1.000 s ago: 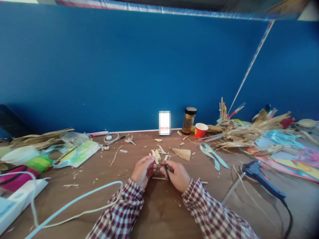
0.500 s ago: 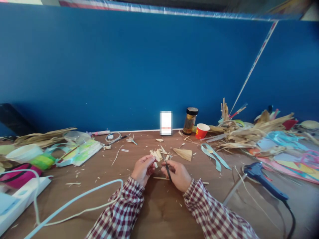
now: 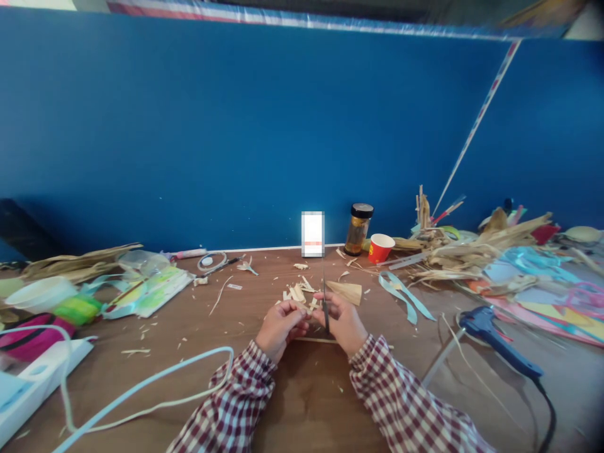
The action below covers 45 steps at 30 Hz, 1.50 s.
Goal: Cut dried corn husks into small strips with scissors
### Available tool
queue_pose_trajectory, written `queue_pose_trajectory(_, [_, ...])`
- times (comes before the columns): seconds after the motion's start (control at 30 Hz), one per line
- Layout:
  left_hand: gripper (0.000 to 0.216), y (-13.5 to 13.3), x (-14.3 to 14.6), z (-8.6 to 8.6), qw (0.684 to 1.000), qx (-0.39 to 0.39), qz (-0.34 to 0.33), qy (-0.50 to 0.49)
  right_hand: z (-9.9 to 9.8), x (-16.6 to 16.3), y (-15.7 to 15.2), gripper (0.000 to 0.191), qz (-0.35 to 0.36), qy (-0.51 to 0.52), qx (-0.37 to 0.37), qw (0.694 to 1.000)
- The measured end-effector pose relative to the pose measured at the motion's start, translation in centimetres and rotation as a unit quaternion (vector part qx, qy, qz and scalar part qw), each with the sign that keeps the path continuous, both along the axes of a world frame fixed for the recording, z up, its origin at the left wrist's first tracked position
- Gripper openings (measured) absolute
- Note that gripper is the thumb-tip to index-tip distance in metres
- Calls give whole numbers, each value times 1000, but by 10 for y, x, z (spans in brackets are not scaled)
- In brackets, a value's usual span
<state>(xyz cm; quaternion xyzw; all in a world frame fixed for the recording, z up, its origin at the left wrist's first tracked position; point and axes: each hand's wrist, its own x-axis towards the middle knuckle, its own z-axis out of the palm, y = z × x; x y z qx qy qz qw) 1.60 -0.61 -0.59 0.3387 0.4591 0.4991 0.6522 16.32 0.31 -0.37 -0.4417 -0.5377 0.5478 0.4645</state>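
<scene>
My left hand [image 3: 282,330] is closed in a pinch on a small pale piece of dried husk [image 3: 304,307], which the fingers partly cover. Close beside it, my right hand [image 3: 348,324] grips dark scissors [image 3: 325,309], their blades pointing up and away from me. The fingertips of both hands nearly meet over the table. Just beyond them lies a little heap of pale husk scraps [image 3: 297,292]. A cone-shaped piece of husk [image 3: 347,292] rests behind my right hand. Under the hands runs a thin stick [image 3: 317,340], partly hidden.
At right lie a blue glue gun [image 3: 495,336], light-blue ribbon [image 3: 400,296] and heaped dried husks [image 3: 486,251]. A lidded jar [image 3: 358,229] and red paper cup [image 3: 381,249] stand at the back. A white cable [image 3: 155,365] loops left, near a power strip [image 3: 44,390].
My left hand has moved right, away from the scrap heap and up to my right hand. The scissors have swung more upright and slightly right.
</scene>
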Motion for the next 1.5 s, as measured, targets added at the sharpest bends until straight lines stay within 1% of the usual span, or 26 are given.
queue_pose_trajectory(0.13, [14,0,0,-4,999,22,0,44,0,1,1,43,-29,-14,21,999])
queue_pose_trajectory(0.3, [12,0,2,-8,985,110,-47,125,5,2,-1,42,-62,-51,60,995])
queue_pose_trajectory(0.4, [10,-1,2,-8,975,122,-66,171,7,4,-1,42,-64,-67,65,994])
queue_pose_trajectory(0.47, [12,-1,2,-7,972,128,-69,184,5,4,-1,42,-59,-74,72,993])
queue_pose_trajectory(0.6, [14,0,1,-7,974,130,-44,181,-2,4,0,42,-44,-91,93,991])
queue_pose_trajectory(0.77, [3,0,4,-8,974,123,-51,182,-6,1,-2,42,-41,-112,110,987])
queue_pose_trajectory(0.83, [6,-1,5,-9,974,119,-50,184,-4,1,-4,42,-39,-110,113,987])
queue_pose_trajectory(0.9, [10,0,4,-9,981,102,-40,161,-1,1,-4,39,-41,-101,108,988])
queue_pose_trajectory(0.97, [12,1,1,-8,993,59,-10,101,2,1,-5,36,-41,-86,104,990])
queue_pose_trajectory(1.03, [15,4,-3,-5,999,2,33,26,3,0,-6,35,-20,-81,95,992])
queue_pose_trajectory(1.07, [16,5,-6,-3,998,-24,52,-6,4,0,-7,35,1,-84,84,993])
queue_pose_trajectory(1.13, [14,7,-10,0,994,-50,81,-46,4,-2,-9,33,55,-88,53,993])
queue_pose_trajectory(1.2, [9,8,-12,2,992,-52,94,-66,4,-5,-12,31,108,-89,20,990])
queue_pose_trajectory(1.27, [5,8,-14,3,991,-47,92,-81,2,-6,-14,29,146,-83,1,986])
queue_pose_trajectory(1.4, [5,9,-14,2,991,-37,81,-99,-3,-7,-14,30,192,-63,-6,979])
queue_pose_trajectory(1.5, [5,10,-14,0,989,-37,89,-110,-7,-6,-12,34,217,-48,-5,975])
